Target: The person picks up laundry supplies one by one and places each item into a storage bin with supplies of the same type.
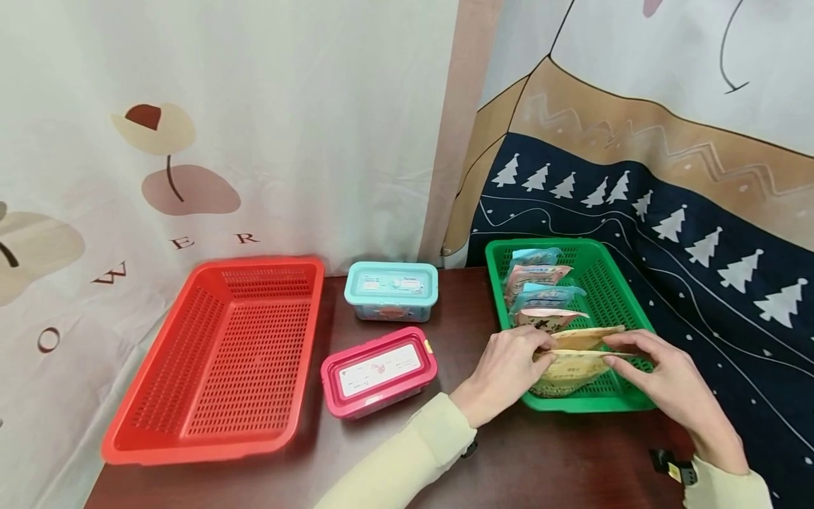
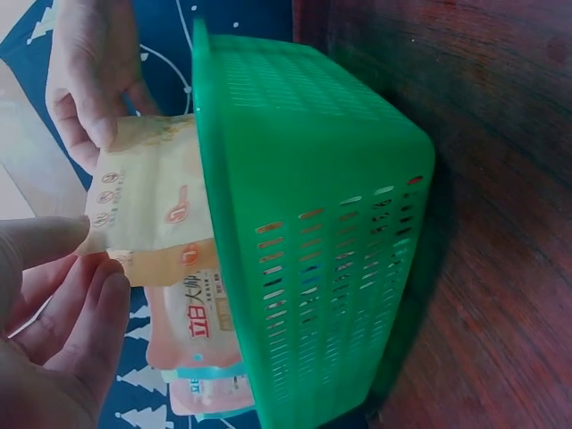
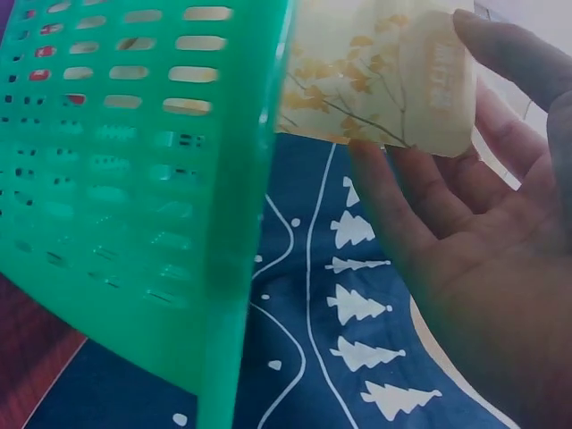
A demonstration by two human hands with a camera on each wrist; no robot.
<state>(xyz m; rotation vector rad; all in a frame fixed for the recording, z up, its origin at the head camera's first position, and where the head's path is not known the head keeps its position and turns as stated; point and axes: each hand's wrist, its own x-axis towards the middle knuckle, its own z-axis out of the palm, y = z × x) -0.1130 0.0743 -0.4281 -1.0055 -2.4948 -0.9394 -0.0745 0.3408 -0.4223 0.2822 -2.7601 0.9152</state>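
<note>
A yellow packet (image 1: 572, 371) stands upright in the front of the green basket (image 1: 588, 404). My left hand (image 1: 505, 364) pinches its left top corner between thumb and fingers, and my right hand (image 1: 674, 385) pinches the right top corner. Right behind it is an orange-yellow packet (image 1: 585, 338), with fingers of both hands close to its ends; contact is unclear. In the right wrist view the yellow packet (image 3: 366, 80) shows a printed branch with yellow leaves. Farther back in the basket stand pink packets (image 1: 540, 274) and blue packets (image 1: 548, 295) in a row.
A red basket (image 1: 191, 447) stands on the left of the brown table (image 1: 509, 466). Between the baskets are a light blue lidded box (image 1: 391, 290) and a pink-red lidded box (image 1: 379, 371). A light curtain (image 1: 331, 141) and a dark tree-patterned cloth (image 1: 687, 283) hang behind.
</note>
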